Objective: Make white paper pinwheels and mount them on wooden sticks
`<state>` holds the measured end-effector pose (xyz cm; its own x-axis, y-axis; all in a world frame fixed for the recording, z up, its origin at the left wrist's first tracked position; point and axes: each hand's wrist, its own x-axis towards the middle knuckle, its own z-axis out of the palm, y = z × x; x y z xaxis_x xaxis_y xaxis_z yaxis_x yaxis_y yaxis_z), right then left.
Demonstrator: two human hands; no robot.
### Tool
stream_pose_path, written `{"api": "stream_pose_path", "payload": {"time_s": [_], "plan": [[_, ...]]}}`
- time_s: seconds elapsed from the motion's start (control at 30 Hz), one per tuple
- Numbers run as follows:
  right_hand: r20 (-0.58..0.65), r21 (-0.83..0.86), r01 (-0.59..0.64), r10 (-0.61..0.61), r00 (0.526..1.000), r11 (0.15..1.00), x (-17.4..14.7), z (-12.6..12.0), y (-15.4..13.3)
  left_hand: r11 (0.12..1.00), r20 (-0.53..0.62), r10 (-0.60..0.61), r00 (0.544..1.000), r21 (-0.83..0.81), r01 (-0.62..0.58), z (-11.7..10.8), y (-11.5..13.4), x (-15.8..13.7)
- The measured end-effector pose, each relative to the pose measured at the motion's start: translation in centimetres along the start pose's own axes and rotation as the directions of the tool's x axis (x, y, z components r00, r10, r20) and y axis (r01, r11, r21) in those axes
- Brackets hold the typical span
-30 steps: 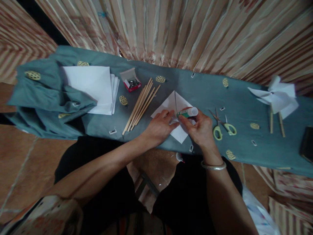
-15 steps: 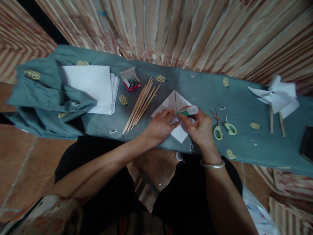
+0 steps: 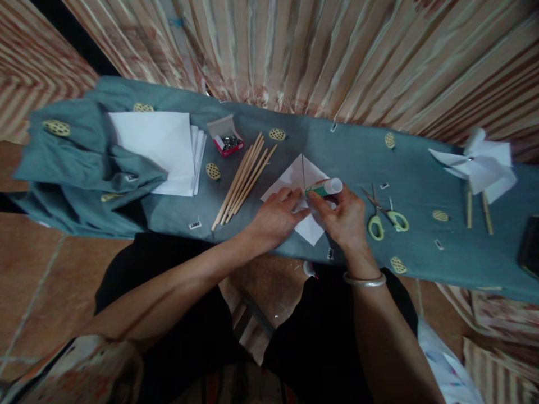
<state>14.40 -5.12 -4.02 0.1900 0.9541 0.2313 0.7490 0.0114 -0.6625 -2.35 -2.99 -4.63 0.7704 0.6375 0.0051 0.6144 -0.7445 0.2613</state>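
A white square of paper (image 3: 286, 175) lies cornerwise on the cloth, with slits or creases running in from its corners. On its left part rests my left hand (image 3: 278, 217), thumb and forefinger apart, pressing the sheet down. My right hand (image 3: 344, 216) is closed round a green and white glue stick (image 3: 322, 189), held tilted with its lower end near the paper's middle. Fingers hide that end and the spot under it. Green-handled scissors (image 3: 384, 216) lie spread just right of my right hand. Several thin wooden sticks (image 3: 244, 182) lie left of the paper.
A stack of white paper (image 3: 155, 143) lies at the left beside bunched cloth. Behind the sticks stands an open red box (image 3: 228, 143) of small metal pins. At the right lies a paper pinwheel (image 3: 480, 165) with sticks, near a dark object (image 3: 529, 247) at the edge.
The glue stick's upper end has shifted slightly right and down within my right hand's grip. My left hand and the paper stay in place.
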Motion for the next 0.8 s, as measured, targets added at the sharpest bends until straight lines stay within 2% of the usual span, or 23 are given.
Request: {"api": "stream_pose_path", "payload": {"time_s": [0.43,0.63,0.73,0.8], "plan": [[0.011,0.037,-0.016,0.015,1.0,0.999,0.0,-0.1,0.1,0.999,-0.057,0.024,0.998,-0.024,-0.025,0.5,-0.2,0.0],[0.007,0.036,-0.029,0.029,1.0,0.999,-0.2,-0.6,0.8,0.999,0.002,-0.001,1.0,-0.041,0.001,-0.1,0.0,0.1],[-0.034,0.141,-0.093,0.099,0.995,0.986,-0.2,-0.9,1.4,0.999,0.017,-0.006,1.0,-0.047,0.007,-0.4,0.0,0.0],[-0.084,0.309,-0.142,0.176,0.981,0.94,-0.2,-1.2,1.6,0.998,0.012,-0.003,1.0,-0.056,0.004,-0.5,0.0,0.0]]}}
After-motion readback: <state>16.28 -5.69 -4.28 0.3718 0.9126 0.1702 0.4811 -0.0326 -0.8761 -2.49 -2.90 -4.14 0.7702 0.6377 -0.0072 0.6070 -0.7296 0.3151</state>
